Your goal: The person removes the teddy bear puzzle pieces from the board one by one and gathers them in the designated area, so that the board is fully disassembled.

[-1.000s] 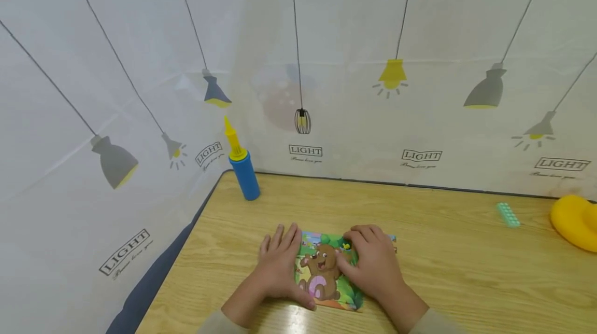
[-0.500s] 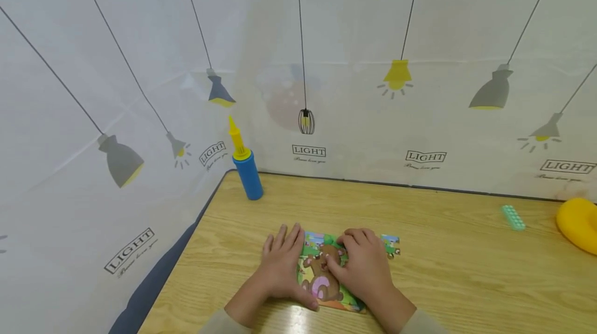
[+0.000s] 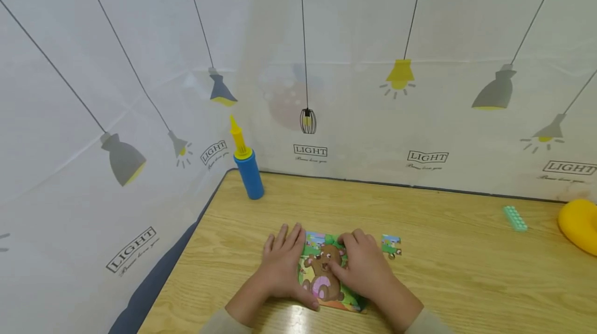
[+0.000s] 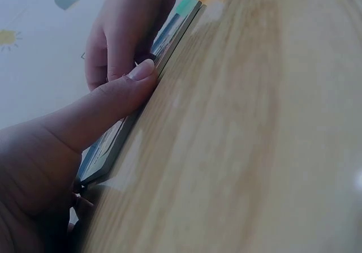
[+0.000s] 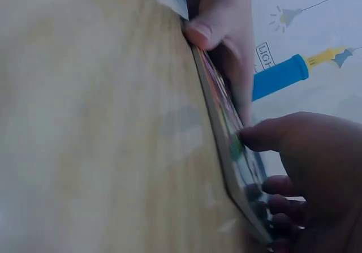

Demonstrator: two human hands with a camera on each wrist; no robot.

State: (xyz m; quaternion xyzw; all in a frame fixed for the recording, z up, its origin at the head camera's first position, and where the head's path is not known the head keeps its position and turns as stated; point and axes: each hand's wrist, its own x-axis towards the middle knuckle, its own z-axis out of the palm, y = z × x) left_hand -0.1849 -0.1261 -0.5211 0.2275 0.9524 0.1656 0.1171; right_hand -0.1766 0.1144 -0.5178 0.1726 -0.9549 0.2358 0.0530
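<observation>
A jigsaw puzzle with a brown bear picture lies on the wooden table. My left hand rests along its left side, fingers extended; the thumb touches the near edge in the left wrist view. Over the right half of the puzzle, my right hand has its fingers bent and its thumb on the picture, near the bear's face. The right palm hides part of the picture, and no separate piece shows between those fingers. A loose puzzle piece lies just right of the right hand.
At the table's far left corner stands a blue and yellow hand pump. A mint green studded block and a yellow rounded object lie at the far right. Lamp-printed sheeting borders the table's back and left.
My right hand has shifted left across the puzzle, its thumb now nearer the bear's face, uncovering the loose piece. The left hand stays put. The whole view drifted slightly.
</observation>
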